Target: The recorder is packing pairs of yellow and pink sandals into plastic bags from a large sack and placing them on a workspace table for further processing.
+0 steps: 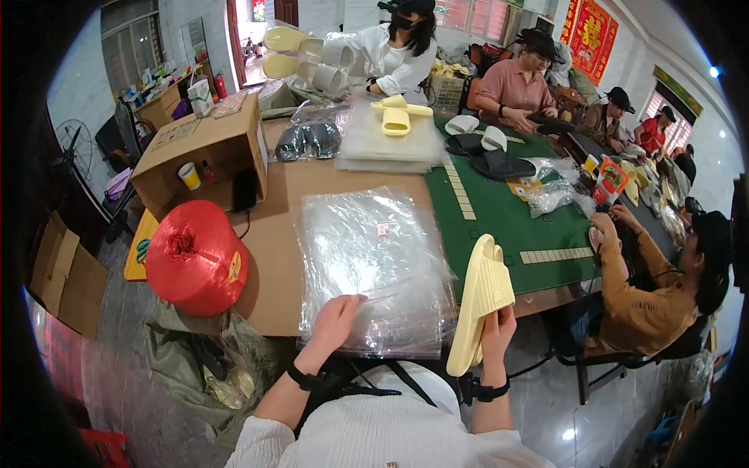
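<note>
A pale yellow slide sandal [482,304] is in my right hand [499,334], held upright at the right of the table's near edge. A second yellow one seems to lie against it, mostly hidden. My left hand [337,321] rests at the near part of a stack of clear plastic bags [367,249], its fingers closed at the edge of the top bag. The bags lie flat in front of me and shine in the light.
Left stand a big red roll of plastic twine [195,261] and an open cardboard box [199,148]. Farther back, yellow slides [396,121] lie on more clear bags [382,152]. A green mat [499,226] holds dark slides [503,164]. Several people work around the tables.
</note>
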`<action>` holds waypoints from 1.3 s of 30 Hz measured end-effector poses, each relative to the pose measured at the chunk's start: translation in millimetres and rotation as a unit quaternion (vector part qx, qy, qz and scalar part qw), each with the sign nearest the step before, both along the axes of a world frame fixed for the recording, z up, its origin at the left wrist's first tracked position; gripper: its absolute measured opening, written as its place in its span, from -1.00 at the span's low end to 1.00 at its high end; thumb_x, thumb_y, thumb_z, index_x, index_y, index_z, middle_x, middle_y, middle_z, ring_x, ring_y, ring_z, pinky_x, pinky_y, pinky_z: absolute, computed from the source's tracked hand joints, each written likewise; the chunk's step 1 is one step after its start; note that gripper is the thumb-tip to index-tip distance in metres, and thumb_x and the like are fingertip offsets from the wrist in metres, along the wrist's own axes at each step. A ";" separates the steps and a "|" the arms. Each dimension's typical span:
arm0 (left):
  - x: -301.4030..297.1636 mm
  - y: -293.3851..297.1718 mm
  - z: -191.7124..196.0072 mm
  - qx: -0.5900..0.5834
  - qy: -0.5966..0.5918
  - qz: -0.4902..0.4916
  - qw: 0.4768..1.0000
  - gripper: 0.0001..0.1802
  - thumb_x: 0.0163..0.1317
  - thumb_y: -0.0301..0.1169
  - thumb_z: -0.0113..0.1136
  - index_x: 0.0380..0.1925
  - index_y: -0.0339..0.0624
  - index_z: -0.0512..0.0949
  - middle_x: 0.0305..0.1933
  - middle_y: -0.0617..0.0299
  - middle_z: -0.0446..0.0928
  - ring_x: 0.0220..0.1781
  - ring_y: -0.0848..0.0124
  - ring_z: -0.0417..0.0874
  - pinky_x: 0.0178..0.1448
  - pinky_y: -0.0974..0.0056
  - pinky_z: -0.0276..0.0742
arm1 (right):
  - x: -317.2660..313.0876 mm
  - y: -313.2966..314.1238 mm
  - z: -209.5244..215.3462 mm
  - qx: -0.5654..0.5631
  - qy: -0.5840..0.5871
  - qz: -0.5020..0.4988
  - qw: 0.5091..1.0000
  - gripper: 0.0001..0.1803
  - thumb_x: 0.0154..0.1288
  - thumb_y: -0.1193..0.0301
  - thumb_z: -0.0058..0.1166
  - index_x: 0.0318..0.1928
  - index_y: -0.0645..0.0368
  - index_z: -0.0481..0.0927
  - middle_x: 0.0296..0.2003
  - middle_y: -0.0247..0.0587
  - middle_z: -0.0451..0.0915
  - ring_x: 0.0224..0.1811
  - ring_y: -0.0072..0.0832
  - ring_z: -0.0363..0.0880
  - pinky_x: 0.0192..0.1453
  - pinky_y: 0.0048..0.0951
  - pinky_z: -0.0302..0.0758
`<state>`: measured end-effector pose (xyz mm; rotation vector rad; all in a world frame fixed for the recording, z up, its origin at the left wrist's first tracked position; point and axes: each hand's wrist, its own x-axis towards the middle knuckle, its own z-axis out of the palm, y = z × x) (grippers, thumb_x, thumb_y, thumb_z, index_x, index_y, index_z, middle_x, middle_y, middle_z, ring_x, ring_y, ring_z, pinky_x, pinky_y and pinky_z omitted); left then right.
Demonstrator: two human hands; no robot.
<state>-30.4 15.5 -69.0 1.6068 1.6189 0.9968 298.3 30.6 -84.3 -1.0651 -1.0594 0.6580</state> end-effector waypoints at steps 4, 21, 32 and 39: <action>-12.2 6.7 -25.8 -0.028 -0.154 -0.002 0.988 -0.55 0.49 -0.22 -0.15 0.03 -0.21 0.67 0.05 -0.01 0.68 0.15 0.22 0.65 0.27 0.24 0.45 | 0.3 0.2 -3.8 0.001 -0.011 0.005 1.000 -0.78 0.48 0.47 0.07 -0.01 0.39 0.56 -0.19 -0.31 0.65 -0.18 -0.65 0.54 -0.06 -0.59 0.45; -6.7 7.5 -0.8 -0.066 -0.115 0.019 0.991 -0.67 0.48 -0.32 0.08 0.11 -0.25 0.63 -0.04 0.16 0.72 -0.09 0.48 0.67 0.04 0.37 0.57 | -15.0 -26.4 30.5 0.042 -0.307 0.134 0.941 -0.64 0.24 0.38 0.27 0.01 0.26 0.60 -0.35 -0.23 0.68 -0.41 -0.45 0.65 -0.35 -0.43 0.52; 1.7 0.3 37.1 0.046 0.000 -0.101 0.994 -0.60 0.48 -0.35 -0.03 0.25 -0.17 0.52 0.23 -0.06 0.57 0.25 0.11 0.59 0.33 0.17 0.45 | -31.7 -54.1 42.1 0.030 -0.527 0.270 0.805 -0.73 0.21 0.25 0.25 -0.31 0.19 0.52 -0.47 -0.10 0.56 -0.48 -0.12 0.60 -0.41 -0.14 0.54; 15.2 -16.4 52.1 0.189 0.237 -0.236 0.923 -0.54 0.44 -0.35 -0.03 0.32 -0.01 0.46 0.51 0.11 0.29 0.55 0.03 0.18 0.59 -0.02 0.08 | -44.2 -43.1 45.6 -0.005 -0.552 0.174 0.816 -0.75 0.25 0.28 0.18 -0.35 0.20 0.47 -0.47 -0.04 0.56 -0.44 -0.07 0.60 -0.39 -0.09 0.54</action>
